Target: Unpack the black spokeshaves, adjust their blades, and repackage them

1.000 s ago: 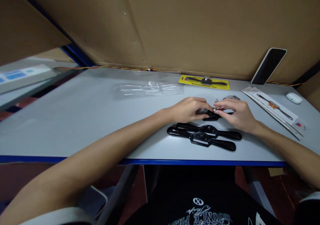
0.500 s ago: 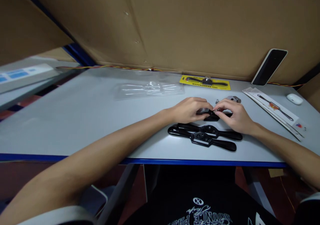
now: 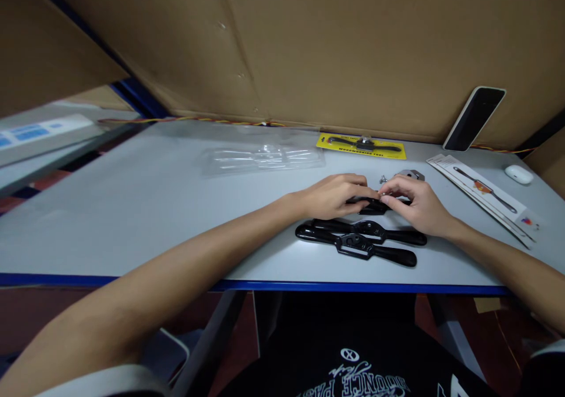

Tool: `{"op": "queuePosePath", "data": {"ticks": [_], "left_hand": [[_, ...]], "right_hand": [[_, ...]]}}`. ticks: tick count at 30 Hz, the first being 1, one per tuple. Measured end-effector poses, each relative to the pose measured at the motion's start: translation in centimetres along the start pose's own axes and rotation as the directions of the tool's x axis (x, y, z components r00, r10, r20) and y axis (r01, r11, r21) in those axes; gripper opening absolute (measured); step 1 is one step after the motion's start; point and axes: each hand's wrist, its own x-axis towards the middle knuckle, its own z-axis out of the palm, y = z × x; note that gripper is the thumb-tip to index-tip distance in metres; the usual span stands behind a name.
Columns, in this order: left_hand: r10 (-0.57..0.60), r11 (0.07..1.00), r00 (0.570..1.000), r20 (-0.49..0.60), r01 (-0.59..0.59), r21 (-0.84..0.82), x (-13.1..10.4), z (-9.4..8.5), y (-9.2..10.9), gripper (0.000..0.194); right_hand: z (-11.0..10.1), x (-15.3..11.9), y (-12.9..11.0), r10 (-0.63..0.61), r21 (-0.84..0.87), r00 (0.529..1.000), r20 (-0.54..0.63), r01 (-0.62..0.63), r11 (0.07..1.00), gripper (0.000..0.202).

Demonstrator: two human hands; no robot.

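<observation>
My left hand [image 3: 342, 195] is closed round one end of a black spokeshave body [image 3: 374, 207], its fingers reaching over the middle. From the other side my right hand [image 3: 417, 202] bends over the same body, thumb and index fingertips pinched together above its centre. A tiny shiny bit shows at those fingertips, too small to make out. Closer to the table's front edge lie two more black spokeshave bodies, one [image 3: 368, 228] partly behind the other [image 3: 356, 244]. Small metal screws [image 3: 383, 179] and grey metal parts [image 3: 411, 175] rest just beyond my right hand.
A yellow-carded spokeshave pack [image 3: 362, 146] lies at the back, beside clear plastic blister shells [image 3: 267, 158]. To the right are printed cards [image 3: 483, 194], a white earbud case [image 3: 519, 174] and a phone [image 3: 474, 119] leaning against the cardboard wall [image 3: 353, 49].
My left fingers have shifted slightly right over the middle of the spokeshave body. My right hand stays pinched at nearly the same spot; the other things lie as before.
</observation>
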Motion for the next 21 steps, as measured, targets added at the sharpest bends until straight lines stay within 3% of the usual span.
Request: {"op": "queuePosePath", "data": {"ticks": [12,17,21], "left_hand": [[0.013,1.0,0.999,-0.033,-0.013,0.025,-0.02,0.12,-0.06,0.032],[0.011,1.0,0.999,-0.037,-0.01,0.018,-0.02,0.09,-0.08,0.032],[0.022,1.0,0.999,-0.05,-0.022,0.003,-0.02,0.09,-0.16,0.031]], "right_hand": [[0.27,-0.07,0.1,0.162,0.182,0.987,-0.016,-0.157,0.971,0.015],[0.3,-0.23,0.59,0.151,0.186,0.988,-0.018,-0.145,0.972,0.016],[0.21,-0.22,0.7,0.054,0.119,0.997,-0.05,-0.048,0.992,0.011]]}}
